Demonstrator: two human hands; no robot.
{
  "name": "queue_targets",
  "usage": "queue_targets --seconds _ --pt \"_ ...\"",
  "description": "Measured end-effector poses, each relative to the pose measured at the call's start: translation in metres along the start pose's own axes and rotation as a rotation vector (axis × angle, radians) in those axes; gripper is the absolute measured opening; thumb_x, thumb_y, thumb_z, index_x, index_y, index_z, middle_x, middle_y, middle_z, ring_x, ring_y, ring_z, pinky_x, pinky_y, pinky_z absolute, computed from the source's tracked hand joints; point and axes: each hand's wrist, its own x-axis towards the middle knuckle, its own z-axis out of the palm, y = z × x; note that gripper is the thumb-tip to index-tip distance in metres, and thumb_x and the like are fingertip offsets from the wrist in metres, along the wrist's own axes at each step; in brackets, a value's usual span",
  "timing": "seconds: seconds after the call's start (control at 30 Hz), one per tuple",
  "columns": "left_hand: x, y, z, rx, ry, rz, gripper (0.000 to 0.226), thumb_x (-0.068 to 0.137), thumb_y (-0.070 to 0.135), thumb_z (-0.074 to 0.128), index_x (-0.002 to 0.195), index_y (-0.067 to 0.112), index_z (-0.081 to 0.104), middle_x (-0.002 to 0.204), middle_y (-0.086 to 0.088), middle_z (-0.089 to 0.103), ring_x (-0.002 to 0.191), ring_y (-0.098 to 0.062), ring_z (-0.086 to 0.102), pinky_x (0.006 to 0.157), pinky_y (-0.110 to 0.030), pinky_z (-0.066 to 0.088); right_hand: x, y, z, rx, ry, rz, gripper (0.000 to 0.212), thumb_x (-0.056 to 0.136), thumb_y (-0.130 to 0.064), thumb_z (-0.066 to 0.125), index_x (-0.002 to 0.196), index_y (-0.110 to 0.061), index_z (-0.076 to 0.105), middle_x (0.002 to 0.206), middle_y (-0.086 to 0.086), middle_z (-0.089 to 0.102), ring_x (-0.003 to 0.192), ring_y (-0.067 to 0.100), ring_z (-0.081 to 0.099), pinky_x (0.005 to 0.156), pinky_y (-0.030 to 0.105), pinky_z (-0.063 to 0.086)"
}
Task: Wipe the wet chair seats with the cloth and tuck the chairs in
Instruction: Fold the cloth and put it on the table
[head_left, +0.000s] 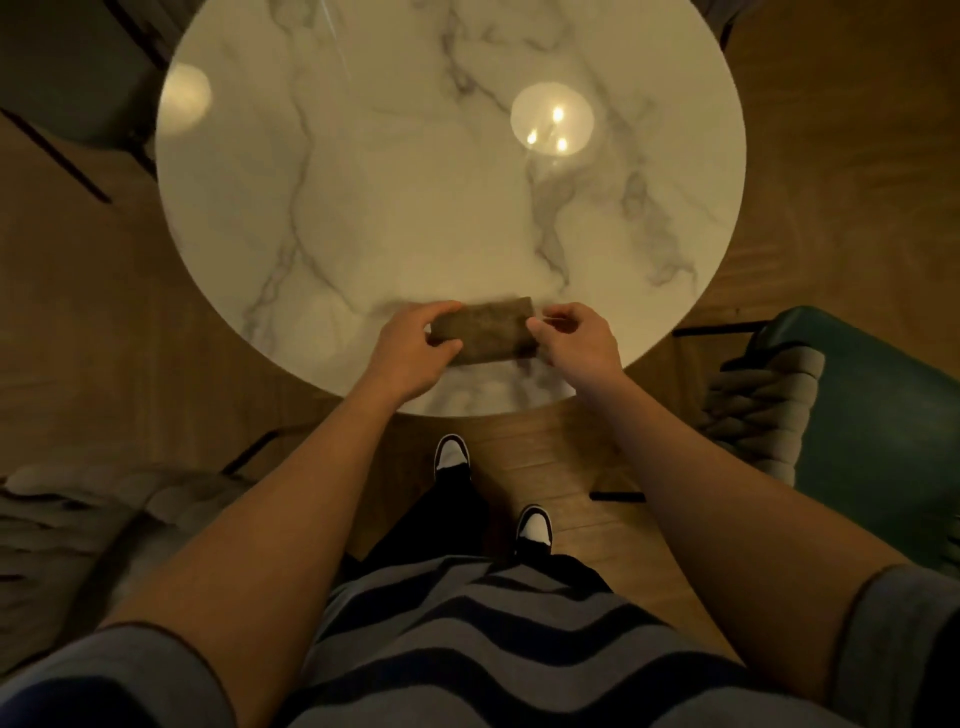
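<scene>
Far left there's a dark chair (78, 78) up by the round marble worktop (363, 182), and a grey woven-back chair (67, 525) at the lower left, pulled out from the worktop. The left hand (410, 348) has its grip curled round the left end of the folded brownish cloth (488, 330), thumb under, fingers over the top. The cloth sits at the near edge of the worktop. The right hand (576, 340) pinches the cloth's right end with curled fingers. Further right, a green chair with a woven back (831, 405) stands turned away, just beside the worktop rim, not tucked in.
</scene>
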Motion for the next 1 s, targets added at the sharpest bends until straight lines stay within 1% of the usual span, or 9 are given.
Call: queue_targets --seconds 0.07,0.17,0.23,0.33,0.47,0.6,0.7,0.83,1.0 --pt "0.012 -0.006 -0.01 0.018 0.108 -0.057 0.035 0.087 0.021 0.068 0.123 0.025 0.065 0.129 -0.002 0.059 0.106 -0.017 0.061 0.092 -0.024 0.047 0.003 -0.002 -0.004 -0.045 0.086 0.017 0.039 0.092 -0.041 0.073 0.124 -0.02 0.066 0.114 -0.003 0.069 0.104 0.019 0.066 0.087 0.04 0.06" --pt "0.025 -0.009 -0.022 0.16 0.221 0.029 0.018 0.09 0.02 0.064 0.107 0.019 0.07 0.113 -0.004 0.06 0.091 -0.016 0.061 0.079 -0.02 0.042 0.006 -0.01 -0.004 -0.234 0.151 -0.176 0.025 0.096 -0.028 0.07 0.118 -0.016 0.069 0.11 -0.002 0.067 0.099 0.012 0.06 0.09 0.027 0.05" --pt "0.029 -0.003 -0.021 0.266 0.143 0.178 0.013 0.09 0.019 0.063 0.101 0.016 0.07 0.101 -0.001 0.058 0.083 -0.015 0.058 0.073 -0.022 0.04 0.007 -0.022 0.004 -0.332 0.083 -0.341 0.015 0.094 -0.018 0.07 0.108 -0.015 0.074 0.106 0.001 0.068 0.096 0.013 0.06 0.09 0.026 0.049" --pt "0.034 0.002 -0.01 0.485 -0.093 0.317 0.022 0.086 0.019 0.066 0.107 0.014 0.067 0.106 -0.007 0.056 0.093 -0.024 0.055 0.075 -0.032 0.045 0.014 -0.036 0.019 -0.583 -0.098 -0.556 0.017 0.088 -0.008 0.07 0.103 -0.011 0.076 0.101 0.009 0.069 0.091 0.019 0.059 0.084 0.028 0.045" --pt "0.032 -0.008 -0.005 0.556 -0.192 0.335 0.038 0.083 0.016 0.07 0.119 0.014 0.061 0.116 -0.009 0.051 0.102 -0.03 0.049 0.082 -0.04 0.048 0.021 -0.042 0.024 -0.91 -0.29 -0.499 0.024 0.088 -0.013 0.068 0.112 -0.012 0.07 0.109 0.009 0.06 0.101 0.028 0.058 0.078 0.032 0.041" --pt "0.028 -0.004 -0.006 0.602 -0.1 0.449 0.029 0.084 0.017 0.067 0.112 0.011 0.064 0.111 -0.01 0.053 0.099 -0.029 0.048 0.076 -0.04 0.049 0.019 -0.048 0.022 -0.926 -0.298 -0.533 0.023 0.088 -0.013 0.067 0.111 -0.01 0.07 0.109 0.009 0.06 0.1 0.028 0.059 0.077 0.032 0.041" --pt "0.024 -0.001 -0.003 0.606 -0.059 0.506 0.022 0.083 0.015 0.066 0.105 0.011 0.066 0.104 -0.009 0.055 0.094 -0.027 0.048 0.07 -0.037 0.049 0.021 -0.049 0.017 -0.926 -0.254 -0.553 0.025 0.088 -0.011 0.064 0.112 -0.008 0.072 0.113 0.012 0.061 0.106 0.029 0.056 0.085 0.039 0.047" --pt "0.022 -0.005 -0.001 0.616 -0.138 0.408 0.026 0.088 0.018 0.06 0.114 0.018 0.063 0.11 -0.006 0.052 0.103 -0.025 0.043 0.077 -0.036 0.047 0.018 -0.042 0.013 -0.935 -0.266 -0.502 0.032 0.09 -0.009 0.063 0.121 -0.01 0.07 0.12 0.009 0.058 0.106 0.029 0.057 0.088 0.038 0.048" --pt "0.01 -0.004 -0.003 0.441 -0.076 0.306 0.016 0.09 0.02 0.061 0.103 0.015 0.069 0.104 -0.005 0.055 0.094 -0.021 0.05 0.077 -0.038 0.05 0.007 -0.036 0.013 -0.813 -0.157 -0.536 0.022 0.095 -0.01 0.058 0.111 -0.011 0.073 0.109 0.008 0.064 0.1 0.026 0.059 0.083 0.035 0.048"
